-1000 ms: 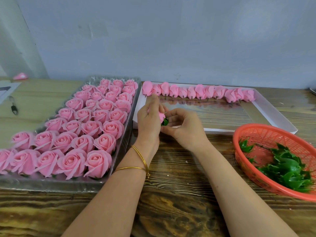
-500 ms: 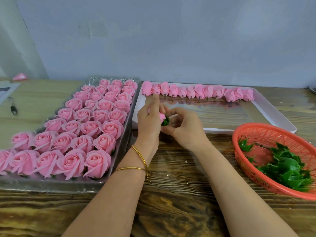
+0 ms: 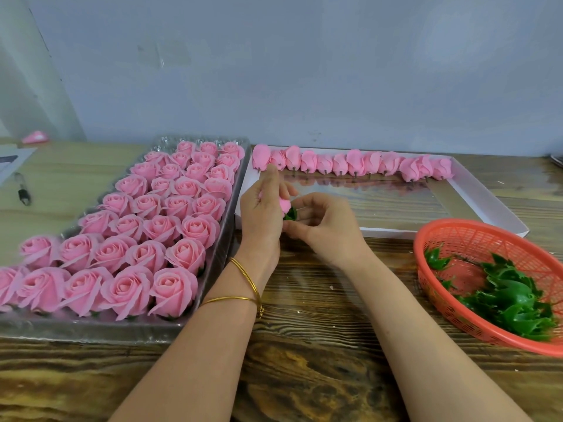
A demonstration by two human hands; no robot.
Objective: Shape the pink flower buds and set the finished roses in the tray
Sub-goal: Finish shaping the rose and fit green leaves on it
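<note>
Bud (image 3: 285, 205) pinched btwn L hand (image 3: 260, 217), R hand (image 3: 324, 228).

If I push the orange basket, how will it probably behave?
The orange basket is open mesh, so probably light and slides easily on the wooden table. Only green leaves lie inside, likely adding little weight.

Grainy, rough-looking wood table (image 3: 304, 345); clear glossy plastic tray (image 3: 170, 327); matt, perhaps foam roses (image 3: 172, 289); orange plastic mesh basket (image 3: 475, 239); shiny green sepals (image 3: 515, 303); gold metal bangles (image 3: 246, 280).
</note>
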